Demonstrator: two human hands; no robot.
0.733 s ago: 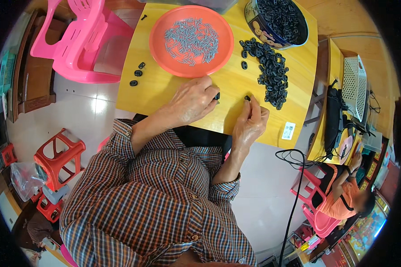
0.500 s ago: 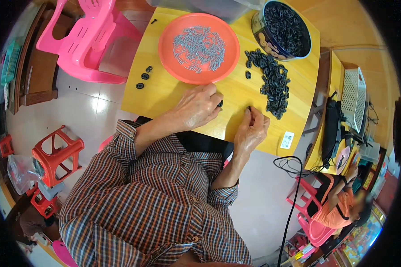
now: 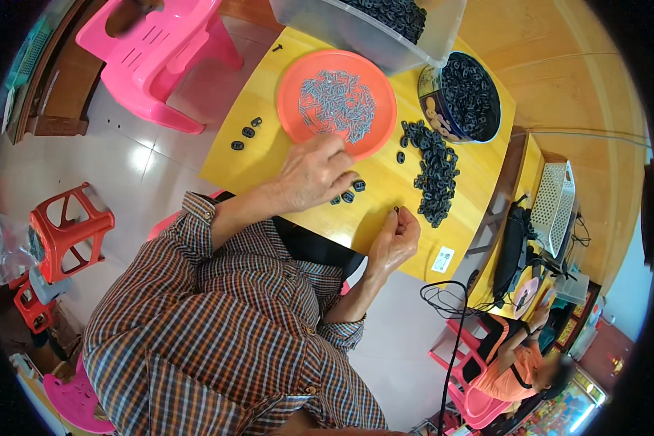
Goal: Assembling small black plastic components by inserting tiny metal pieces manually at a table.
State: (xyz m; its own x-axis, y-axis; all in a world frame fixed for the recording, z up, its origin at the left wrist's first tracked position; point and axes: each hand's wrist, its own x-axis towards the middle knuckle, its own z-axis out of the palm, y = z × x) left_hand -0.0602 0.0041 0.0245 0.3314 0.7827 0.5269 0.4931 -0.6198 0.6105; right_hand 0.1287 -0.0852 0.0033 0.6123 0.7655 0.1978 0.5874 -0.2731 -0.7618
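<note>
My left hand point(image 3: 316, 173) is over the near rim of an orange-red round plate point(image 3: 289, 109). Its fingers are curled together, and what they pinch, if anything, is hidden. Thin silvery screw-like pieces point(image 3: 334, 102) are heaped on the plate. Just below this hand, a few small black oval plastic parts point(image 3: 347, 197) lie on the yellow table point(image 3: 254, 174). Further right, my right hand point(image 3: 396, 240) pinches a small black plastic part point(image 3: 396, 209) between thumb and fingertips. Beyond it is a long loose pile of black oval parts point(image 3: 436, 178).
A round tin point(image 3: 434, 109) full of black parts and a translucent bin point(image 3: 320, 29) stand at the table's far side. Three black parts point(image 3: 248, 132) lie at left. A white label point(image 3: 443, 259) is near the right edge. A person in orange point(image 3: 516, 374) sits at right.
The view has shifted, showing more of the bin. My left hand has lifted toward the plate, uncovering black parts on the table. My right hand keeps its pinch on a small part.
</note>
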